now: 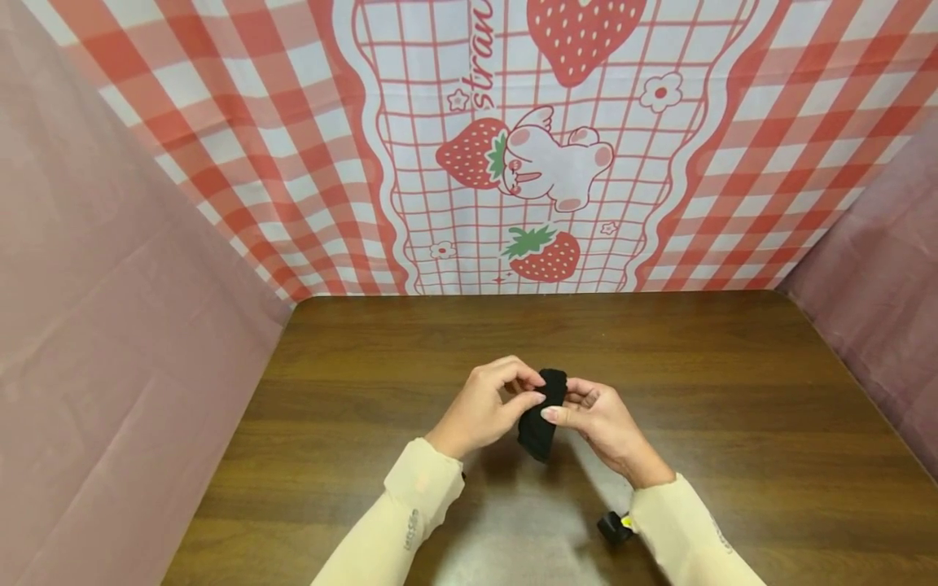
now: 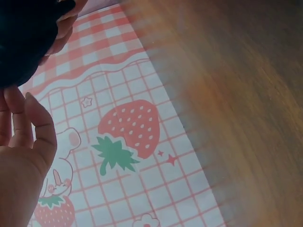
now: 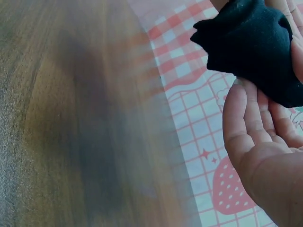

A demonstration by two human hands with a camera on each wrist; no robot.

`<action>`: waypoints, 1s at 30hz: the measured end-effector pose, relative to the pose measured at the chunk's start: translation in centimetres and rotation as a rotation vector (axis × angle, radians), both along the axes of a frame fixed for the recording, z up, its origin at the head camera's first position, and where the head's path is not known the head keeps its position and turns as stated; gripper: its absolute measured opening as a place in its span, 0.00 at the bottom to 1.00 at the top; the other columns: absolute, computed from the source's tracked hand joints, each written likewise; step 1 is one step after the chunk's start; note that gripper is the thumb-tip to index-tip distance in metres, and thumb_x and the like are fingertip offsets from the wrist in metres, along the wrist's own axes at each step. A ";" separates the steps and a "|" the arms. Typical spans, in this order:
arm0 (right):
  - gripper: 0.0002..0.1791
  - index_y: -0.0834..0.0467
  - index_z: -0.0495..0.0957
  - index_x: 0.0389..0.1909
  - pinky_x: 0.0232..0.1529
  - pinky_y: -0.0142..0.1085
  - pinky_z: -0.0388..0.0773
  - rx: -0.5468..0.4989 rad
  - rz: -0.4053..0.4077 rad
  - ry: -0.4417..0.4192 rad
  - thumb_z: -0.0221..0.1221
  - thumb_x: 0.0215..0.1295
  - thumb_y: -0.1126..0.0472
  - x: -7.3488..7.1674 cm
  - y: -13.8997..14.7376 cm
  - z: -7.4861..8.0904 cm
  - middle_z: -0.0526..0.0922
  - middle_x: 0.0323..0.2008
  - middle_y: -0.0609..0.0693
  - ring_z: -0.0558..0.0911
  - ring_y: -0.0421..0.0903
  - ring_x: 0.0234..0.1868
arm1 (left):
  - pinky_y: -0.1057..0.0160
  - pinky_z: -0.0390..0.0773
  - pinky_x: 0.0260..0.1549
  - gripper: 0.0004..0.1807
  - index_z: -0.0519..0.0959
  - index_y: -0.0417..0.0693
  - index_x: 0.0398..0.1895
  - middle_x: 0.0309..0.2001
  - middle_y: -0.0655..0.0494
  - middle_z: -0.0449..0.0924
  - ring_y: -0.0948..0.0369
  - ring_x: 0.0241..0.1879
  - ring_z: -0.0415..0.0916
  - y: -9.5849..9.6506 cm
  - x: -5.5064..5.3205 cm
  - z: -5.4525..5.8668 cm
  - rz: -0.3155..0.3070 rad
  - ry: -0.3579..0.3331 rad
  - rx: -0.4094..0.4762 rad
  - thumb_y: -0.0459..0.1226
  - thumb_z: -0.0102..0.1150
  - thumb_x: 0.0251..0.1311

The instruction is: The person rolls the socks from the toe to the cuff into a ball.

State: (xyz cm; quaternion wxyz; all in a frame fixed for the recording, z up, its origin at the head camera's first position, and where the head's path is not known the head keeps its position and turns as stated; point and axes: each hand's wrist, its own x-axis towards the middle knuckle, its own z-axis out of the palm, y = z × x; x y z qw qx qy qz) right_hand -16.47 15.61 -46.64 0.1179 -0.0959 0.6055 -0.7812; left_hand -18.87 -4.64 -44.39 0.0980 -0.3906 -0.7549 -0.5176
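A small bundle of black cloth is held above the brown wooden table between both hands. My left hand pinches its upper left side with curled fingers and thumb. My right hand grips it from the right, thumb across the front. In the left wrist view the black cloth fills the top left corner above my left hand's fingers. In the right wrist view the black cloth sits against my right hand's fingers.
A red-and-white checked strawberry backdrop hangs behind the table. Pink cloth walls stand at left and right. A small black and yellow object lies on the table under my right sleeve.
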 end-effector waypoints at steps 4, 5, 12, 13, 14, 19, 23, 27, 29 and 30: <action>0.17 0.72 0.75 0.49 0.43 0.35 0.80 0.022 0.021 0.041 0.63 0.59 0.76 0.0 0.0 0.1 0.85 0.40 0.54 0.85 0.44 0.41 | 0.65 0.75 0.30 0.03 0.83 0.44 0.36 0.34 0.59 0.79 0.66 0.31 0.74 -0.1 0.1 -0.1 0.022 0.002 0.011 0.30 0.67 0.60; 0.17 0.73 0.74 0.50 0.43 0.35 0.80 0.031 0.023 0.049 0.63 0.59 0.75 0.0 0.0 0.2 0.85 0.40 0.54 0.85 0.44 0.41 | 0.66 0.75 0.29 0.03 0.83 0.44 0.35 0.34 0.59 0.79 0.67 0.30 0.73 -0.1 0.1 -0.1 0.027 0.020 0.010 0.30 0.67 0.60; 0.17 0.75 0.72 0.51 0.43 0.34 0.79 0.045 -0.032 0.064 0.61 0.62 0.74 0.2 -0.6 0.7 0.83 0.40 0.53 0.83 0.43 0.41 | 0.73 0.73 0.32 0.04 0.81 0.43 0.35 0.37 0.57 0.78 0.67 0.32 0.73 0.2 0.5 0.0 0.106 0.185 -0.017 0.35 0.63 0.65; 0.17 0.75 0.72 0.51 0.43 0.34 0.79 0.038 -0.043 0.064 0.60 0.62 0.74 0.2 -0.7 0.7 0.83 0.39 0.53 0.83 0.43 0.42 | 0.73 0.73 0.34 0.04 0.80 0.43 0.36 0.37 0.56 0.78 0.66 0.33 0.73 0.2 0.6 0.0 0.114 0.207 -0.030 0.35 0.62 0.66; 0.17 0.74 0.72 0.50 0.43 0.34 0.79 0.031 -0.055 0.062 0.60 0.62 0.74 0.2 -0.7 0.8 0.83 0.39 0.53 0.83 0.43 0.41 | 0.73 0.73 0.35 0.04 0.80 0.43 0.36 0.38 0.55 0.78 0.65 0.34 0.74 0.2 0.6 0.1 0.119 0.228 -0.045 0.35 0.61 0.67; 0.12 0.70 0.74 0.46 0.41 0.33 0.80 -0.005 -0.147 0.049 0.59 0.62 0.75 0.3 -0.8 1.2 0.84 0.36 0.52 0.83 0.42 0.38 | 0.70 0.75 0.41 0.02 0.78 0.43 0.36 0.38 0.55 0.78 0.63 0.39 0.75 0.4 0.9 0.2 0.149 0.329 -0.144 0.33 0.62 0.66; 0.10 0.66 0.75 0.42 0.40 0.33 0.80 -0.059 -0.263 0.054 0.60 0.60 0.77 0.4 -1.0 1.3 0.84 0.34 0.51 0.83 0.42 0.37 | 0.69 0.74 0.39 0.03 0.78 0.46 0.35 0.36 0.58 0.78 0.63 0.38 0.74 0.5 1.0 0.2 0.184 0.371 -0.199 0.32 0.62 0.65; 0.11 0.62 0.77 0.37 0.38 0.31 0.80 -0.120 -0.399 0.084 0.60 0.57 0.79 0.3 -1.5 1.3 0.84 0.32 0.49 0.82 0.41 0.35 | 0.68 0.74 0.39 0.02 0.78 0.45 0.35 0.36 0.59 0.78 0.63 0.38 0.74 0.6 1.2 0.1 0.181 0.360 -0.199 0.31 0.62 0.65; 0.14 0.61 0.77 0.36 0.38 0.30 0.79 -0.152 -0.466 0.094 0.59 0.55 0.82 0.3 -1.7 1.3 0.83 0.31 0.49 0.82 0.40 0.34 | 0.67 0.74 0.40 0.02 0.78 0.45 0.36 0.35 0.58 0.78 0.62 0.38 0.74 0.7 1.3 0.1 0.176 0.348 -0.194 0.31 0.62 0.65; 0.15 0.61 0.77 0.35 0.38 0.30 0.79 -0.176 -0.495 0.099 0.57 0.54 0.83 0.2 -1.9 1.4 0.83 0.31 0.49 0.82 0.39 0.33 | 0.67 0.74 0.41 0.02 0.78 0.45 0.36 0.35 0.58 0.78 0.62 0.38 0.74 0.7 1.4 0.1 0.173 0.342 -0.194 0.31 0.61 0.65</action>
